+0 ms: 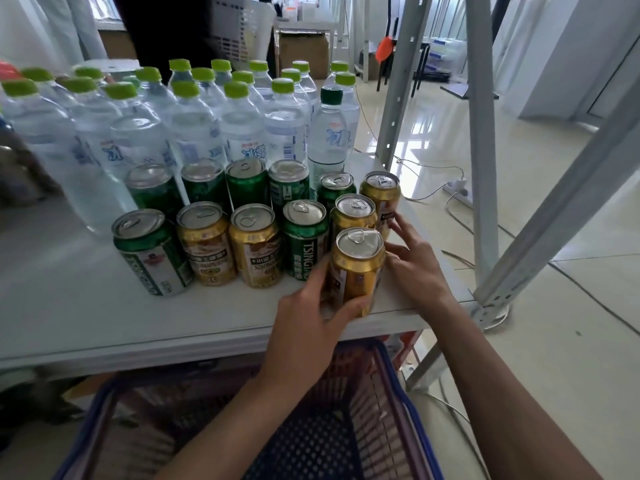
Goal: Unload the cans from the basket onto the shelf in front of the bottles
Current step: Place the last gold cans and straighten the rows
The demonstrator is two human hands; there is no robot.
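A gold can [358, 271] is gripped by the left hand [308, 323], with the thumb curled across its front and the fingers wrapped round its left side. It stands upright on the white shelf [69, 299], near the front edge at the right end of the cans. The right hand [417, 268] is held open. Its fingers [407, 226] are spread and laid against that can's right side and against the rear gold can [381, 199]. Two rows of green and gold cans [242, 220] are ranged before the green-capped water bottles [194, 123] (a dark-capped bottle [329, 133] stands rightmost). The basket [398, 379] is seen below the shelf's front edge.
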